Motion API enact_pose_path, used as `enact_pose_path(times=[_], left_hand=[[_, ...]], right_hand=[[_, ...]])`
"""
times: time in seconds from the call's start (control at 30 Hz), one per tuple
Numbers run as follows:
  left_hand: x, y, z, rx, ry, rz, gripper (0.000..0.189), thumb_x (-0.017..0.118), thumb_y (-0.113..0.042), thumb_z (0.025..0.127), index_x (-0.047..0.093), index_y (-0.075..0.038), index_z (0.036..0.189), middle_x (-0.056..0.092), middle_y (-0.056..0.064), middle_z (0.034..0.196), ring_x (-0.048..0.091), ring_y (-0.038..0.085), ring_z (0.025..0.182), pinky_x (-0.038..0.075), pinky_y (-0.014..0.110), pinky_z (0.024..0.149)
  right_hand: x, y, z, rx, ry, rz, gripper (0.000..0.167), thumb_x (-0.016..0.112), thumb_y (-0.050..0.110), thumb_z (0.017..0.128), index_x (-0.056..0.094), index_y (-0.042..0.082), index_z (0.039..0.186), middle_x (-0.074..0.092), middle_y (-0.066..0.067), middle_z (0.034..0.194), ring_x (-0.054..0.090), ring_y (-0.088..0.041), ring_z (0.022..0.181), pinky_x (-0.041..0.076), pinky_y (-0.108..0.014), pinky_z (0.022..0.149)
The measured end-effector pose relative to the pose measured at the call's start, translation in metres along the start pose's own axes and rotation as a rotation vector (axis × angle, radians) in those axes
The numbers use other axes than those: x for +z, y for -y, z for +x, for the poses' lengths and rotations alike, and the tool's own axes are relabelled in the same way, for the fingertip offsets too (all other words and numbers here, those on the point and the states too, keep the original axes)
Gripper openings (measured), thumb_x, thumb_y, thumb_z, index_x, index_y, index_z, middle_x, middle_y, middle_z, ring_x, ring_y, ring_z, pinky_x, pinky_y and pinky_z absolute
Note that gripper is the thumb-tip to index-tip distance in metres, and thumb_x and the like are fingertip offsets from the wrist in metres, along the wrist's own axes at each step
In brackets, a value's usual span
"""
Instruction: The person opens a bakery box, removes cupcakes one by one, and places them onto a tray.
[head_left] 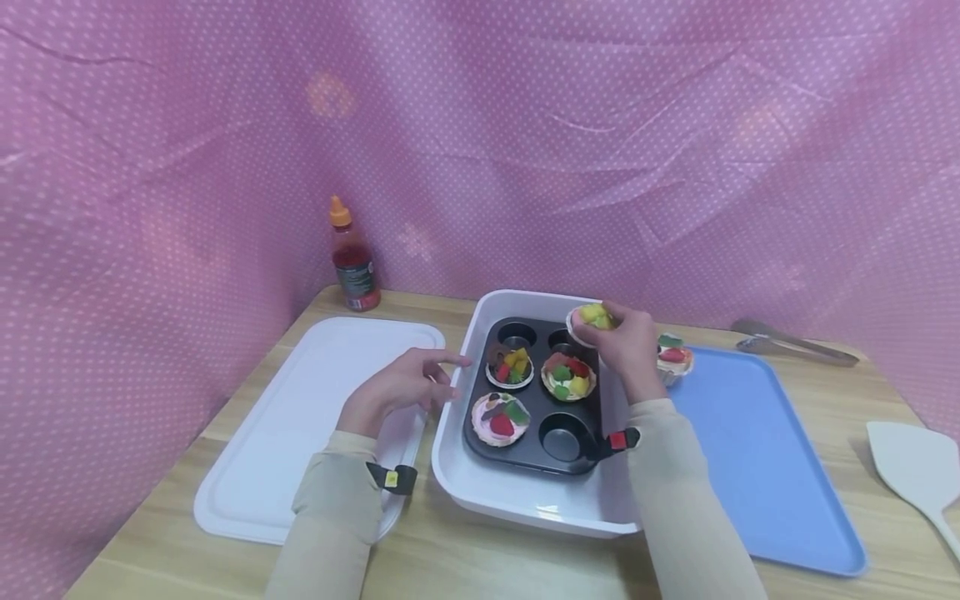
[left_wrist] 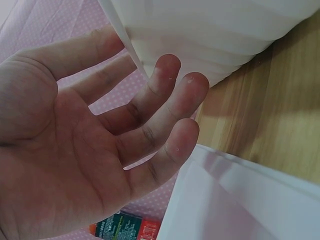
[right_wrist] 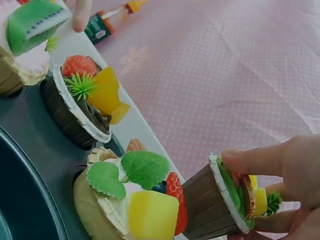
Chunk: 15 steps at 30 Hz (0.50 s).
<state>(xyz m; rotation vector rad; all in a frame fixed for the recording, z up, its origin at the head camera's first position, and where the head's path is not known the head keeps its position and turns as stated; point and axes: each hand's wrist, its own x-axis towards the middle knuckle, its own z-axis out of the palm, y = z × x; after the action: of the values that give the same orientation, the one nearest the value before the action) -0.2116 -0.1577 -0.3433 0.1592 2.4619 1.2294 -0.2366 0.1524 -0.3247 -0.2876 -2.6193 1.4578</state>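
My right hand [head_left: 628, 342] pinches a fruit-topped cupcake [right_wrist: 207, 202] with a brown pleated cup, over the back right of a dark muffin tin [head_left: 517, 462]. The tin lies inside a white plastic bin [head_left: 510, 504]. Three more fruit-topped cakes sit in its cups: a chocolate cupcake [head_left: 510, 368], a cream tart [head_left: 568, 377] and a pink-cream tart [head_left: 501, 419]. Its front right cup [head_left: 562, 437] holds nothing. At the bin's left rim is my left hand [head_left: 401, 383], its fingers loosely bent and holding nothing.
Left of the bin lies a white cutting board [head_left: 300, 433], with a red sauce bottle [head_left: 354, 262] behind it. A blue tray [head_left: 772, 467] to the right bears another fruit tart [head_left: 673, 358]. Tongs [head_left: 795, 343] and a pale spatula [head_left: 911, 462] lie farther right.
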Motion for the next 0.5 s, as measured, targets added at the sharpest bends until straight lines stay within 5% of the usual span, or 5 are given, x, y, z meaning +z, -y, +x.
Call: enact_pose_path(times=[0.5], left_hand=[[0.0007, -0.0002, 0.0001, -0.018, -0.004, 0.011, 0.053, 0.077, -0.014, 0.087, 0.063, -0.03, 0.136, 0.064, 0.011, 0.103, 0.062, 0.026, 0.077, 0.053, 0.033, 0.071]], right_hand=[[-0.0079, -0.0055, -0.002, -0.018, -0.011, 0.038, 0.072, 0.08, 0.031, 0.085, 0.052, 0.009, 0.147, 0.054, -0.018, 0.147, 0.053, -0.03, 0.126, 0.049, -0.043, 0.104]])
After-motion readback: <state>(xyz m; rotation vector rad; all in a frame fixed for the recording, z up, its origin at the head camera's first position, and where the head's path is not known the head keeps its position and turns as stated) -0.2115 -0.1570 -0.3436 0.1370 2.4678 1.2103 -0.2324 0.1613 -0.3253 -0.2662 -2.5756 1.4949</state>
